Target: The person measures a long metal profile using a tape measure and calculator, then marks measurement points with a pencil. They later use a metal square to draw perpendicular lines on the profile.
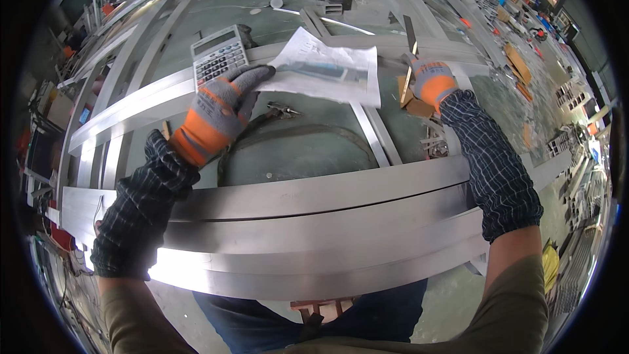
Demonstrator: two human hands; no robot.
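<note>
Two gloved hands, a left hand (223, 110) and a right hand (432, 82), flank a creased sheet of paper (331, 71) above the metal frame's crossbar (134, 108). The left hand is the nearer: its fingers close on the sheet's left end, with the paper extending rightward from them. The sheet's long axis runs left to right, roughly along the crossbar and dipping slightly at the right. A grey calculator (220, 56) lies at the crossbar's far edge, just beside the left fingers; whether they also grip it cannot be told. The right fingers are narrowed round a slim, yellowish strip-like tool (406, 85), whose exact kind is unclear. Its long axis points away from the body toward the frame's far edge, crosswise to the sheet. A gap separates the sheet's right edge from this tool. Broad metal beams (327, 228) form the frame's near edge, well apart from the sheet.
</note>
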